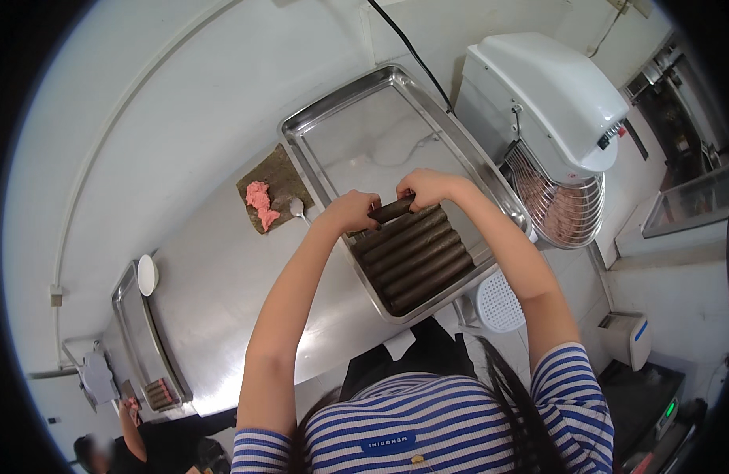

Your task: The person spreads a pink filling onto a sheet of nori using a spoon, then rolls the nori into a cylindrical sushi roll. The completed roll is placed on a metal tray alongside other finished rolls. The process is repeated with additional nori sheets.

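Between my two hands is a dark seaweed roll (pixel 393 210), gripped at both ends over a large steel tray (pixel 333 150). My left hand (pixel 352 212) pinches its left end, and my right hand (pixel 424 189) has its fingers closed round the right end. Just below it, several finished rolls (pixel 416 265) lie side by side in the near end of the tray. Left of the tray, a flat seaweed sheet (pixel 289 183) bears a lump of pink meat paste (pixel 259 202). A spoon (pixel 298 208) rests at the sheet's edge.
A white mixer (pixel 538 95) with a wire guard over its meat-filled bowl stands at the right. Far left, a second tray (pixel 135 308) holds several rolls, with a white bowl (pixel 148 275) at its edge. Another person (pixel 127 442) works there. A white perforated stool (pixel 500 304) stands below the tray.
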`<control>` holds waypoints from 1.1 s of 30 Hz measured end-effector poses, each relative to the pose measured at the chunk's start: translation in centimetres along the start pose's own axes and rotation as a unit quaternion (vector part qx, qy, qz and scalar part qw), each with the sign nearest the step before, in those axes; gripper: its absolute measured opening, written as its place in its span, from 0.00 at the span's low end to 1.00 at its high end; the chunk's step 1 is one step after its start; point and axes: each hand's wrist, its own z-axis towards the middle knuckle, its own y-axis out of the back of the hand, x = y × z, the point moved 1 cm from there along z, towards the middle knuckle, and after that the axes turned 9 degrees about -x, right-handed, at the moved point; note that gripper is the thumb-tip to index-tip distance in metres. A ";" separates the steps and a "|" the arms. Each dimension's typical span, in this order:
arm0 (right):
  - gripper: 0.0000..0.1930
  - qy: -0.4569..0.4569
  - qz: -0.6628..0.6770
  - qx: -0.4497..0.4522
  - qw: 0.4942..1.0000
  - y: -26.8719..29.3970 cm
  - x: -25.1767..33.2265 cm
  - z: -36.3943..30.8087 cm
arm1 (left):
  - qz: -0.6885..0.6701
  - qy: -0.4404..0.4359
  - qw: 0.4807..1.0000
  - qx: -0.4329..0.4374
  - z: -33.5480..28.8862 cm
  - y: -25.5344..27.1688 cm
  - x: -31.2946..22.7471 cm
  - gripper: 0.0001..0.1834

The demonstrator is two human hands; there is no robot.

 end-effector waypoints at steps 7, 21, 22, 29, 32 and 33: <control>0.20 0.012 0.039 0.061 0.997 -2.5 -5.4 3.4 | -0.005 0.049 0.998 0.048 3.2 -1.9 1.5 0.23; 0.20 0.069 0.052 0.086 0.993 -4.2 -7.6 4.8 | -0.030 0.061 0.997 0.045 1.4 -3.3 2.3 0.26; 0.20 0.078 0.048 0.084 0.992 -4.0 -7.4 4.7 | -0.024 0.063 0.997 0.040 1.1 -3.3 2.4 0.26; 0.20 0.162 0.079 0.015 0.984 -6.2 -6.3 4.5 | -0.027 0.092 0.994 0.054 0.7 -2.5 1.5 0.24; 0.19 0.153 0.075 0.024 0.985 -6.5 -6.3 4.2 | -0.012 0.085 0.995 0.050 0.6 -3.0 1.9 0.23; 0.19 0.148 0.075 0.027 0.986 -6.5 -6.2 4.1 | -0.004 0.078 0.996 0.045 0.6 -3.1 2.0 0.23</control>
